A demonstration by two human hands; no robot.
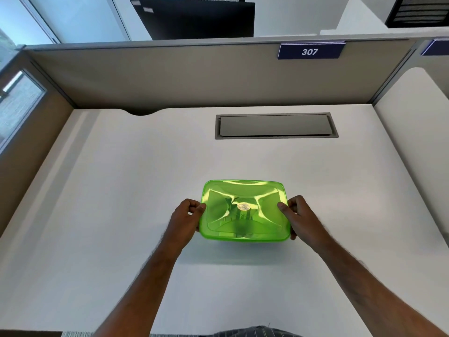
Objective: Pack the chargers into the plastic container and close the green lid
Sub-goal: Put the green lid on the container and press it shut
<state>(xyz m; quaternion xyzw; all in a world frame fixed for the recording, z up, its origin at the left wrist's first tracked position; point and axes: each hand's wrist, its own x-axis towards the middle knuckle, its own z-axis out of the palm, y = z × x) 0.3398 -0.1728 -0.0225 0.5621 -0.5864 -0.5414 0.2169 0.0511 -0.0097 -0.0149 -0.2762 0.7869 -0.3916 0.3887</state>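
Container: the plastic container (pixel 245 238) sits near the middle of the white table (pixel 121 190), towards the person's side; only a thin strip of it shows under the lid.
Lid: the green lid (pixel 245 211) covers the container from above; it is translucent, with a small round sticker (pixel 244 206) at its centre. Whether it is fully snapped down cannot be told.
Chargers: dark shapes show dimly through the lid, too blurred to identify.
Left hand: the left hand (pixel 185 218) grips the lid's left edge, thumb on top, fingers curled beneath the rim.
Right hand: the right hand (pixel 300 216) grips the right edge the same way, thumb pressed on the lid's top.
Table: a closed grey cable hatch (pixel 275 125) lies beyond the container, well apart from it.
Partition: a beige divider (pixel 170 76) stands behind the table, carrying a blue plate (pixel 309 51) reading 307.
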